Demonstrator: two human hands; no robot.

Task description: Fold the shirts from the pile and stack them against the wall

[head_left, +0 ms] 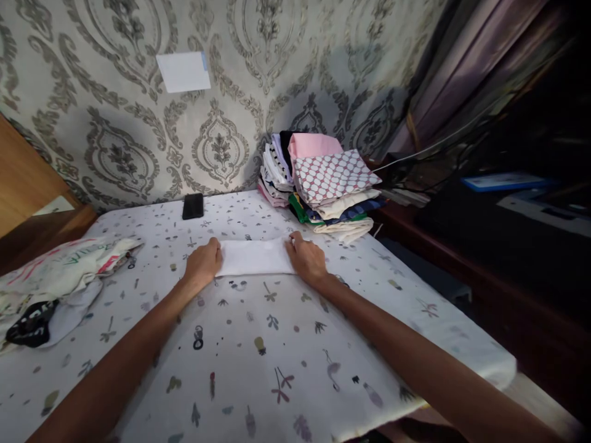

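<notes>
A folded white cloth [256, 257] forms a narrow strip on the patterned bed surface [240, 344]. Its left end is pinched by my left hand [204, 261], with the fingers closed around the edge. At the opposite end, my right hand [307, 257] grips the cloth between thumb and fingers. The strip lies flat between both hands.
Folded clothes [335, 178] are stacked against the wall at the back right. A black phone [192, 206] lies at the back left. Loose, crumpled clothes [64, 277] lie on the left. Beyond the right edge, a dark surface holds a blue-edged item [505, 181].
</notes>
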